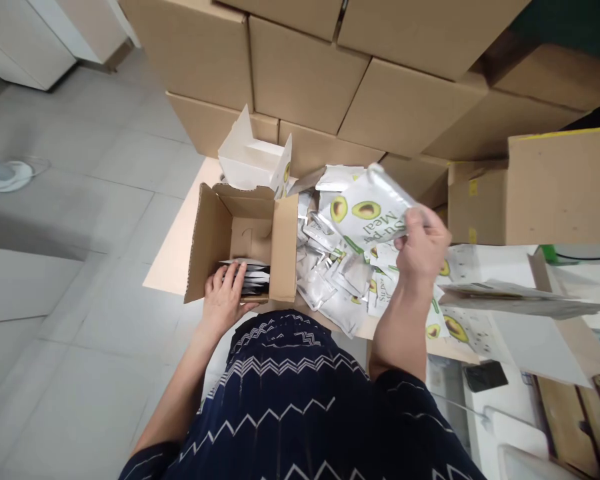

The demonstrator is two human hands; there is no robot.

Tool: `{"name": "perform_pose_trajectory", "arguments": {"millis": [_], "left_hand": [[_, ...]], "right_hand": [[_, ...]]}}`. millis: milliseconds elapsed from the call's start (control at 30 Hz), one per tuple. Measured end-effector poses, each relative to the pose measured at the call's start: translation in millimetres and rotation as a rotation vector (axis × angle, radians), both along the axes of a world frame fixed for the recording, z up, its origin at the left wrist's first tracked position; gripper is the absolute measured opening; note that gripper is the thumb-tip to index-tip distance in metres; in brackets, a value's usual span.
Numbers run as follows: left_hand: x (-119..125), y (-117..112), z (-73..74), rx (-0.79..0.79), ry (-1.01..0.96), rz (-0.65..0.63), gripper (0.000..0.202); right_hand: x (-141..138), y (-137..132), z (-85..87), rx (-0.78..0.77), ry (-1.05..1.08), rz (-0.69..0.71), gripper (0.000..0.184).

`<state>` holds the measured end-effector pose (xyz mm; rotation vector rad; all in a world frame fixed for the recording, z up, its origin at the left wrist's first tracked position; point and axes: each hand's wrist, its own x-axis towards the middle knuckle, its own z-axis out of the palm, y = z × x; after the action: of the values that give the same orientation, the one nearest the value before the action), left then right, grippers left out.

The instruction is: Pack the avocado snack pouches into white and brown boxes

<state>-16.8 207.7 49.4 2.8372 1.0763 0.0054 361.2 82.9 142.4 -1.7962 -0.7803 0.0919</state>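
Observation:
My right hand (pixel 423 243) pinches a white foil pouch (pixel 367 210) by its edge, with avocado pictures and green lettering showing. It holds the pouch above a loose pile of similar pouches (pixel 330 270). To the left, an open cardboard box (pixel 284 250) stands with its flaps up. A row of pouches (pixel 255 277) is packed on edge against its near side. My left hand (pixel 226 293) grips the box's near left corner, fingers curled over the rim onto those pouches and thumb outside along the near wall.
A small open white carton (pixel 255 157) with an avocado print is behind the box. Large stacked cardboard boxes (pixel 305 73) form a wall at the back. On the right are an open carton (pixel 555 193), flat printed sheets (pixel 520 297) and a black phone (pixel 486 376).

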Motion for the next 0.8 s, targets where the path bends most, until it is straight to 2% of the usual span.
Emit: {"name": "perform_pose_trajectory", "arguments": {"millis": [67,133,200,267,400,500,700,800], "left_hand": [[0,0,0.3,0.001,0.002,0.001,0.093],[0,-1,0.8,0.003,0.001,0.002,0.093],[1,-1,1.2,0.004,0.003,0.003,0.094],[1,-1,1.5,0.003,0.009,0.008,0.097],[1,-1,2.4,-0.001,0.016,0.005,0.099],[0,-1,2.2,0.002,0.013,0.000,0.099],[1,-1,1.1,0.001,0.006,0.010,0.095],[2,-2,2.3,-0.005,0.009,0.013,0.096]], "right_hand": [[-22,10,23.2,0.110,0.026,0.046,0.051],[-48,26,38.8,0.188,0.051,0.122,0.046],[-74,46,44.2,0.223,0.088,0.259,0.040],[-99,67,39.7,0.173,0.115,0.408,0.037],[-142,105,15.6,-0.100,0.077,0.660,0.037],[-162,129,-0.7,-0.312,-0.043,0.773,0.035],[-169,159,-18.5,-0.854,-0.301,0.936,0.029],[-168,165,-23.6,-0.977,-0.382,1.057,0.031]]}}
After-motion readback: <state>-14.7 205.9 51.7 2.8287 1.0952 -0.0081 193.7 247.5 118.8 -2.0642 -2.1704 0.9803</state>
